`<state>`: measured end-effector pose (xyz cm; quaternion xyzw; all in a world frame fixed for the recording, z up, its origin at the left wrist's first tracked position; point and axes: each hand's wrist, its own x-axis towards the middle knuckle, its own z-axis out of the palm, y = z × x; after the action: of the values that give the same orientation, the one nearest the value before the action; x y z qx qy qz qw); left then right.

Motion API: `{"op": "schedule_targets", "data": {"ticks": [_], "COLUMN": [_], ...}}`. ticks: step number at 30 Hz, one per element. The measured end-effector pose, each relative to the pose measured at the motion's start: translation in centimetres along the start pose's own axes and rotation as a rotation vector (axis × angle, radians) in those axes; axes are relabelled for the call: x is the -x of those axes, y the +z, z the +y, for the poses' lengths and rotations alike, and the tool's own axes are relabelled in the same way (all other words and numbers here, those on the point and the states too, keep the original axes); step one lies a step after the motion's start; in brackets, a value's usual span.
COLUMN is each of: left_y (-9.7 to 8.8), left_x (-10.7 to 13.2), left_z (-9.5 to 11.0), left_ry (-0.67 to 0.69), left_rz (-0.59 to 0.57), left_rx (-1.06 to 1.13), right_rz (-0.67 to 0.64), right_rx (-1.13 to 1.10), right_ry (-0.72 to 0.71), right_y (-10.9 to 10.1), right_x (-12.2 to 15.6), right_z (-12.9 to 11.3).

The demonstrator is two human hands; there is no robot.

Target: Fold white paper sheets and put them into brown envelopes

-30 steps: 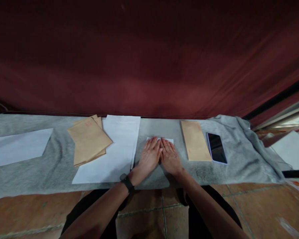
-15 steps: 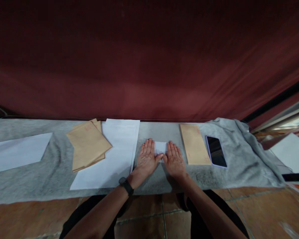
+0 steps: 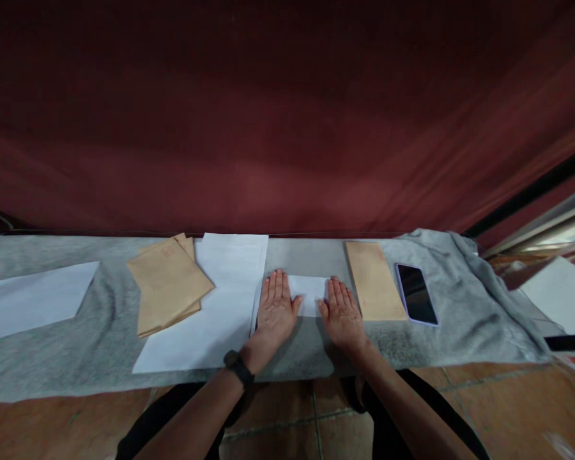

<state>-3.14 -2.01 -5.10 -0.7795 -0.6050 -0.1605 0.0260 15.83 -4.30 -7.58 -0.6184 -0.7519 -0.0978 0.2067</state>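
A small white piece of paper point(image 3: 309, 295), apparently folded, lies on the grey cloth in front of me. My left hand point(image 3: 276, 310) rests flat over its left end, fingers stretched away from me and thumb toward the middle. Over the right end lies my right hand point(image 3: 341, 313), also flat with the fingers extended. The middle of the paper shows between the two thumbs, which are apart. Both ends of the paper are hidden under the palms. Just left of my left hand is a stack of white sheets point(image 3: 220, 313).
Several brown envelopes point(image 3: 170, 275) lie on the white sheets. Another brown envelope point(image 3: 376, 281) and a phone point(image 3: 416, 294) are to the right. A white paper point(image 3: 33, 300) lies far left. The grey cloth point(image 3: 110, 319) meets a dark red curtain point(image 3: 287, 160) behind.
My hands have slid apart, left hand leftward and right hand slightly rightward. The thumbs, close together before, are now separated, and more of the paper shows between them.
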Motion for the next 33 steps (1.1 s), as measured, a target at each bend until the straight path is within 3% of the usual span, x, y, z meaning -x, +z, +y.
{"op": "schedule_targets", "data": {"ticks": [4,6,14,19,22,33], "left_y": [-0.6,-0.7,-0.2,0.0,-0.1,-0.7], "left_x": [0.9,1.4,1.9,1.6,1.4,-0.1], "left_z": [1.3,1.8,1.5,1.4,1.1,-0.2], "left_ry": [0.308,0.396,0.303,0.288,0.282,0.131], "left_rz": [-0.044,-0.079,-0.075,-0.095,-0.107,-0.13], "left_rx": [0.127,0.166,0.131,0.107,0.1,0.043], "right_rz": [-0.014,-0.023,-0.063,-0.142,-0.174,-0.101], "right_rx": [0.004,-0.001,-0.048,-0.196,-0.211,-0.08], "right_ry": [-0.005,-0.013,0.038,-0.102,-0.112,-0.083], "right_y": [0.0,-0.1,-1.0,-1.3,-1.3,-1.0], "right_x": [0.0,0.1,-0.3,-0.5,-0.5,0.2], "right_z": [0.1,0.2,-0.8,-2.3,-2.4,-1.8]}}
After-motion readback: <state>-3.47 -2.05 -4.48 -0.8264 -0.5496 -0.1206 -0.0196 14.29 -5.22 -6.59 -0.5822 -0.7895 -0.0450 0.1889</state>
